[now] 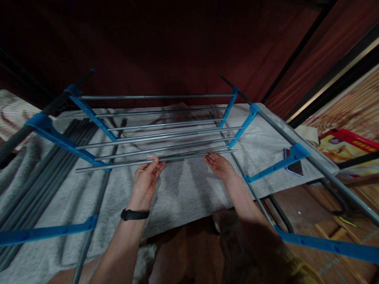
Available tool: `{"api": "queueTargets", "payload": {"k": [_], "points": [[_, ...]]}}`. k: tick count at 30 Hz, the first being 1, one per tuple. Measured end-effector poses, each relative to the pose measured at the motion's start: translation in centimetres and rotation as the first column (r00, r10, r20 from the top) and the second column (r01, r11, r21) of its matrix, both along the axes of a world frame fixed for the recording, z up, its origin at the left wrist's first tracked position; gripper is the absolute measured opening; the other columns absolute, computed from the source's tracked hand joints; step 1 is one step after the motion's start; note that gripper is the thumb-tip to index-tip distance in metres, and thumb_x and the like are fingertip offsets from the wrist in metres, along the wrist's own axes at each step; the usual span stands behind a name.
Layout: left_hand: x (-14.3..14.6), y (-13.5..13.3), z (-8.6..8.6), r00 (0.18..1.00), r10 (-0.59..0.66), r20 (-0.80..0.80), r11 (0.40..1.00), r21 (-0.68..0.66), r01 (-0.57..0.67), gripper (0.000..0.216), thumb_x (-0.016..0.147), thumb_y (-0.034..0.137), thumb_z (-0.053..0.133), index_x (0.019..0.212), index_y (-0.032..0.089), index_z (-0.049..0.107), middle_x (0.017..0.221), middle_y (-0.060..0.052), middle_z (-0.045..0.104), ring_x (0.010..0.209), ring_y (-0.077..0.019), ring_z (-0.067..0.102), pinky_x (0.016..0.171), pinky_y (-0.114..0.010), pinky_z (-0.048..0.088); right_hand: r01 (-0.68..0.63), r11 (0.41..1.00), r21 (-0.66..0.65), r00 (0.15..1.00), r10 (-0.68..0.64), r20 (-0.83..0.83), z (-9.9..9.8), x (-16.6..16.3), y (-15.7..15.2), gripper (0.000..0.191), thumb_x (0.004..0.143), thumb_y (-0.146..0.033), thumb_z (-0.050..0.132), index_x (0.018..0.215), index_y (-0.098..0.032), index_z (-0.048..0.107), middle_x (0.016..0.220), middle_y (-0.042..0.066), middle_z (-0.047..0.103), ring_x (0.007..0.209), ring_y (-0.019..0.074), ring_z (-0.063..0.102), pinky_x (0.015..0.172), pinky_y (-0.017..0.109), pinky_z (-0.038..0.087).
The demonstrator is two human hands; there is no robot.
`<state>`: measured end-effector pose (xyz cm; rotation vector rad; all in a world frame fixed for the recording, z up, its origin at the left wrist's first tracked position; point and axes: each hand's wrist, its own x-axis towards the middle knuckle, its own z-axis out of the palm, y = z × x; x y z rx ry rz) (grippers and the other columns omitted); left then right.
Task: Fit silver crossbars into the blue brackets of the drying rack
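Note:
A thin grey metal tube (180,156) runs crosswise between my two hands. My left hand (149,171) pinches it left of its middle, fingers closed. Toward the tube's right part, my right hand (217,163) grips it with thumb and fingertips. Around it stands a rack frame of grey poles with blue plastic brackets (62,140) on the left and more blue brackets (242,126) on the right. Several crossbars (160,96) span the far brackets. The held tube lies near the lower ends of the middle brackets; whether it touches them I cannot tell.
Several loose grey tubes (56,173) lie bundled at the left on a grey fleece blanket (183,189). At the right lie a phone (293,163) and a red and yellow package (346,148). Nearer blue brackets (47,232) jut out on both sides. A dark red curtain (166,47) hangs behind.

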<state>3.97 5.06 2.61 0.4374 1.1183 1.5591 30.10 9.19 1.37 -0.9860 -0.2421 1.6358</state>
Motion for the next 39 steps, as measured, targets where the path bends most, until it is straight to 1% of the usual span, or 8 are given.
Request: {"api": "queueTargets", "payload": {"k": [7,11,18,21,25,32,35,39], "points": [[0.1,0.0,-0.1,1.000,-0.018,0.000,1.000,-0.013,0.018,0.031,0.057,0.026,0.088,0.079,0.016,0.069,0.065,-0.001,0.064,0.073,-0.0158,0.067,0.062,-0.022,0.049,0.036,0.999,-0.003,0.999,-0.036,0.016,-0.2,0.0,0.1,0.018,0.088,-0.008,0.056,0.075,-0.019,0.059,0.065,-0.002,0.068,0.064,0.0091,0.067,0.066,0.020,0.059],[0.1,0.0,0.2,1.000,0.001,0.007,1.000,-0.019,-0.001,0.028,0.059,0.025,0.087,0.076,0.015,0.066,0.064,0.000,0.063,0.072,-0.0149,0.067,0.062,-0.021,0.049,0.069,0.997,-0.028,0.997,-0.068,0.018,-0.3,0.4,0.2,0.017,0.088,-0.012,0.059,0.073,-0.020,0.059,0.060,-0.003,0.065,0.061,0.0092,0.065,0.064,0.019,0.058],[-0.3,0.0,0.4,0.996,0.071,0.044,0.997,-0.044,-0.070,0.016,0.072,0.021,0.076,0.076,0.014,0.062,0.071,-0.002,0.066,0.071,-0.0142,0.067,0.061,-0.022,0.049,0.140,0.988,-0.064,0.990,-0.139,0.023,0.1,1.1,0.5,0.015,0.087,-0.015,0.061,0.073,-0.021,0.060,0.059,-0.003,0.064,0.059,0.0093,0.063,0.064,0.021,0.057],[-0.4,0.0,0.4,0.996,0.072,0.044,0.997,-0.035,-0.071,0.015,0.074,0.022,0.075,0.076,0.014,0.062,0.069,-0.002,0.066,0.070,-0.0145,0.067,0.062,-0.022,0.049,0.122,0.991,-0.050,0.992,-0.121,0.022,0.1,1.2,0.5,0.014,0.085,-0.013,0.062,0.074,-0.021,0.061,0.061,-0.003,0.066,0.061,0.0096,0.064,0.066,0.021,0.058],[-0.2,0.0,0.2,0.997,0.068,0.034,0.997,-0.030,-0.067,0.017,0.073,0.023,0.076,0.076,0.014,0.062,0.068,-0.002,0.065,0.070,-0.0147,0.068,0.062,-0.022,0.050,0.060,0.998,-0.015,0.997,-0.060,0.042,0.0,0.9,0.4,0.015,0.082,-0.010,0.065,0.073,-0.021,0.061,0.065,-0.002,0.068,0.062,0.0092,0.065,0.068,0.021,0.058],[0.3,0.0,0.0,0.999,0.043,0.022,0.998,-0.045,-0.042,0.019,0.072,0.026,0.078,0.077,0.014,0.065,0.067,-0.003,0.065,0.071,-0.0153,0.068,0.063,-0.022,0.051,-0.009,1.000,0.024,1.000,0.009,0.028,-0.4,0.2,0.2,0.014,0.082,-0.009,0.066,0.074,-0.020,0.062,0.072,-0.001,0.071,0.069,0.0098,0.068,0.072,0.021,0.058],[0.3,0.0,0.1,0.998,0.050,0.029,0.998,-0.045,-0.049,0.020,0.071,0.025,0.079,0.076,0.014,0.063,0.069,-0.002,0.066,0.071,-0.0147,0.068,0.062,-0.022,0.051,-0.016,0.999,0.038,0.999,0.015,0.029,-0.6,0.1,0.2,0.013,0.082,-0.009,0.066,0.075,-0.020,0.063,0.072,-0.001,0.071,0.070,0.0098,0.068,0.072,0.021,0.059],[0.0,0.0,0.3,0.998,0.054,0.031,0.998,-0.038,-0.053,0.019,0.073,0.025,0.077,0.075,0.014,0.062,0.070,-0.002,0.066,0.071,-0.0142,0.068,0.061,-0.021,0.050,0.022,0.999,0.028,0.999,-0.024,0.039,-0.6,0.3,0.4,0.015,0.081,-0.010,0.068,0.072,-0.020,0.061,0.068,-0.002,0.069,0.066,0.0092,0.067,0.069,0.021,0.059]]}}
